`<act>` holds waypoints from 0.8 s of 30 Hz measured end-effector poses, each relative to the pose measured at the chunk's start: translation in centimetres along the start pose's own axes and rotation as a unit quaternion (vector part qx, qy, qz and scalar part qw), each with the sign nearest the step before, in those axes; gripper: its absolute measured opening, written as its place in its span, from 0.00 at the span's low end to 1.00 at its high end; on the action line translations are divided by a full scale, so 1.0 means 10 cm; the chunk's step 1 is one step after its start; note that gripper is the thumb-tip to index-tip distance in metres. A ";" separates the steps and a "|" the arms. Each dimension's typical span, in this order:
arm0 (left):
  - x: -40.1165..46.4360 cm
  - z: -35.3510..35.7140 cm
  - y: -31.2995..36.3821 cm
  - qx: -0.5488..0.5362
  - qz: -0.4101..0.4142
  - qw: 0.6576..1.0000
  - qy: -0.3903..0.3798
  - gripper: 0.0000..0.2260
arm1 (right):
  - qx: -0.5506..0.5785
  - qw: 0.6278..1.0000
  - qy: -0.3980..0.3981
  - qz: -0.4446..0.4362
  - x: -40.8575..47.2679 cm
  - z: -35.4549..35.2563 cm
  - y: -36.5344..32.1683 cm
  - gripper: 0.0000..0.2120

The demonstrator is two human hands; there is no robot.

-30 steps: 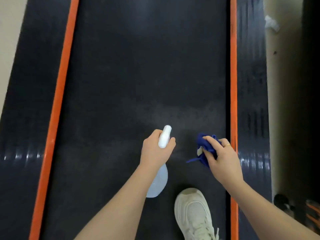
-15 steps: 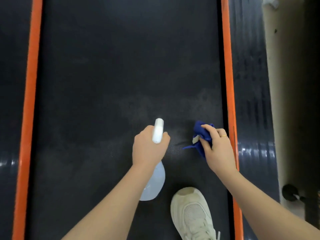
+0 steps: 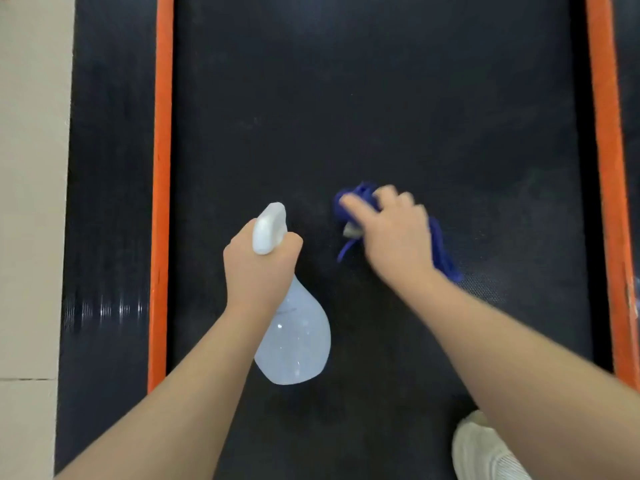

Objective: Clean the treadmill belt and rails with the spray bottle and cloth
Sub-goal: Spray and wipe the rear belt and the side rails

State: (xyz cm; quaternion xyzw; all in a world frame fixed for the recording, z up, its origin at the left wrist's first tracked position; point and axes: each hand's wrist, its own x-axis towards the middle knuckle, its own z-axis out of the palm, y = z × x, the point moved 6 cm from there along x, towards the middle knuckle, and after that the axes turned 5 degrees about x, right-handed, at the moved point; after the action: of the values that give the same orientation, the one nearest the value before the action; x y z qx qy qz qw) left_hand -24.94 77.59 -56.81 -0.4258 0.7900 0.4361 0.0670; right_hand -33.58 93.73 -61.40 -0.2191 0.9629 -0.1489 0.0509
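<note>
Single head-worn view, wide-angle, looking steeply down and forward along the treadmill belt (image 3: 381, 98) from close above. Both forearms enter from the bottom edge; orange rails (image 3: 162, 168) frame the belt left and right, with pale floor (image 3: 31, 168) at the left margin. No second view to compare.

Both forearms reach fwd, bare: left hand (image 3: 258, 263) fist-curled round the neck of the spray bottle (image 3: 294, 337), knuckles up; right hand (image 3: 394, 233) blurred, palm down w/ fingers bent over the blue cloth (image 3: 441, 252), just beside the left.
</note>
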 end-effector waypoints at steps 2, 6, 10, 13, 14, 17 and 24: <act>0.05 0.05 -0.01 0.006 -0.001 1.000 -0.011 0.11 | -0.027 0.993 0.039 0.108 0.24 -0.09 0.24 0.16; 0.15 0.09 -0.02 0.018 -0.022 0.999 -0.033 0.08 | -0.027 0.999 0.035 -0.003 -0.23 0.05 -0.08 0.19; 0.24 0.19 0.02 0.044 -0.033 0.996 -0.066 0.11 | -0.035 0.990 -0.039 -0.129 -0.38 0.05 -0.12 0.26; 0.31 0.28 0.01 0.073 -0.050 0.992 -0.090 0.07 | -0.057 0.998 0.033 0.017 0.07 -0.10 0.20 0.21; 0.32 0.30 0.02 0.072 -0.050 0.992 -0.095 0.07 | -0.052 0.994 0.055 0.079 0.15 -0.12 0.25 0.19; 0.31 0.32 0.03 0.079 -0.043 0.991 -0.100 0.08 | 0.003 0.993 0.054 0.102 -0.05 -0.01 0.08 0.21; 0.27 0.34 0.10 0.127 0.002 0.989 -0.076 0.14 | -0.035 0.996 0.003 -0.077 -0.26 -0.05 0.12 0.18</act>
State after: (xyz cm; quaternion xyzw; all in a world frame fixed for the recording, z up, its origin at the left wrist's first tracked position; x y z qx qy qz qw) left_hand -28.27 78.68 -59.55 -0.3782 0.8321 0.3638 0.1796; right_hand -31.81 96.00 -61.19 -0.2940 0.9479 -0.1192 0.0289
